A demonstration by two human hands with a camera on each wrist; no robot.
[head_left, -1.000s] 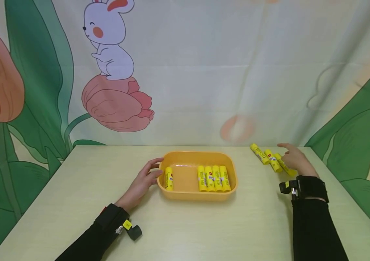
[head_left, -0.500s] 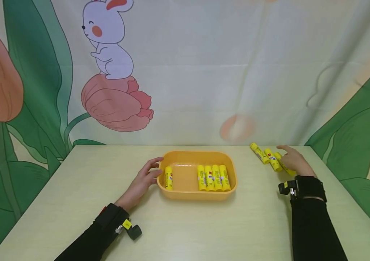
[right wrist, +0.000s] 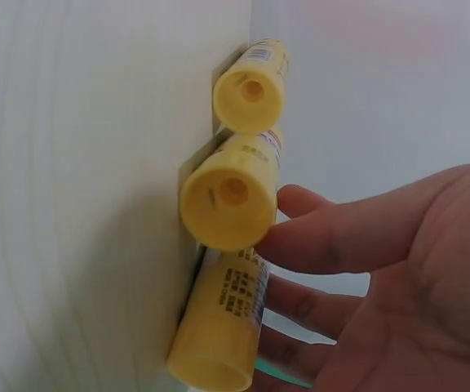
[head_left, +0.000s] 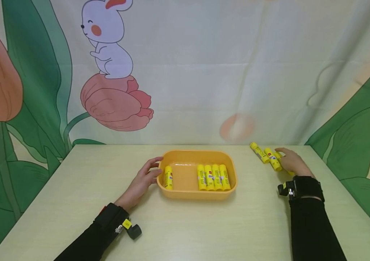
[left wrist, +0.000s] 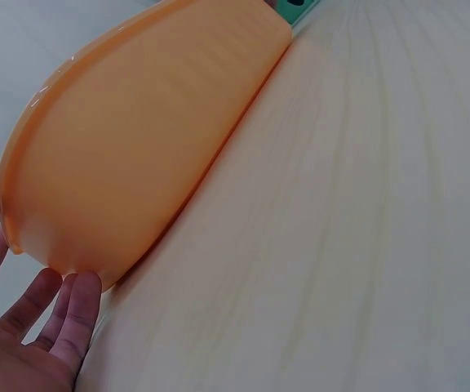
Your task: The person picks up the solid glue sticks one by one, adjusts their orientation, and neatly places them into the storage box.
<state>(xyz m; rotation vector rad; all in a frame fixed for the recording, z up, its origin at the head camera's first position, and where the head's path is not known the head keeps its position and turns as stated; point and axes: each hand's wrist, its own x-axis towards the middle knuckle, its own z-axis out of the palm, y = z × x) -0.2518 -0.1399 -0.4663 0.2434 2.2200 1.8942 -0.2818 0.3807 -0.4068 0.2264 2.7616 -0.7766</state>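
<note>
A yellow-orange plastic tray stands on the table, with one yellow glue stick at its left end and a row of several glue sticks at its right. My left hand touches the tray's left end with its fingers spread on wall and rim, as the left wrist view also shows. At the back right lie three more glue sticks: a left one, a middle one and a right one. My right hand is over the right one, partly hiding it, thumb and fingers loosely extended at its side.
The pale wooden table ends at the back against a printed curtain with a rabbit and tulips. The loose glue sticks lie near that back edge, close to one another.
My right hand has come slightly left and lower over the right glue stick and now covers more of it. The left hand stays at the tray; the tray's contents look the same.
</note>
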